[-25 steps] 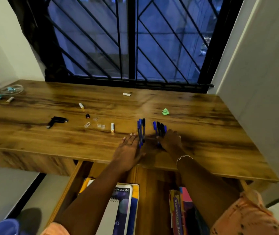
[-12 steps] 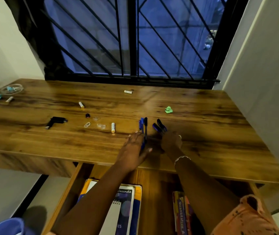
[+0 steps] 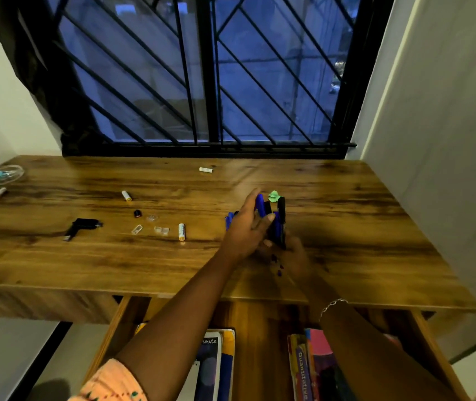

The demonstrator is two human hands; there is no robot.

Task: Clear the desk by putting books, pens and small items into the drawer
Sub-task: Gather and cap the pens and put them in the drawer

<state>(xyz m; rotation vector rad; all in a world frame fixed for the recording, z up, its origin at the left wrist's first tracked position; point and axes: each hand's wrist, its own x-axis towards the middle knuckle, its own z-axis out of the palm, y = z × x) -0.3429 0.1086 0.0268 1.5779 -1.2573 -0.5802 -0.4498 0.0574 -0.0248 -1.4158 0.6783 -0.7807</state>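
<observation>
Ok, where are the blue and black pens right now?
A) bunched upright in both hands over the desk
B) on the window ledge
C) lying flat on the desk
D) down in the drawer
A: the pens stand bunched between the left hand and right hand, above the desk.

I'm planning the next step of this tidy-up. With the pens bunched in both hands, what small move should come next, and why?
Probably draw the pens back and lower them into the drawer. Both the left hand and the right hand grip the bunch over the desk, and the drawer stands open just below, bare wood showing between the books.
</observation>
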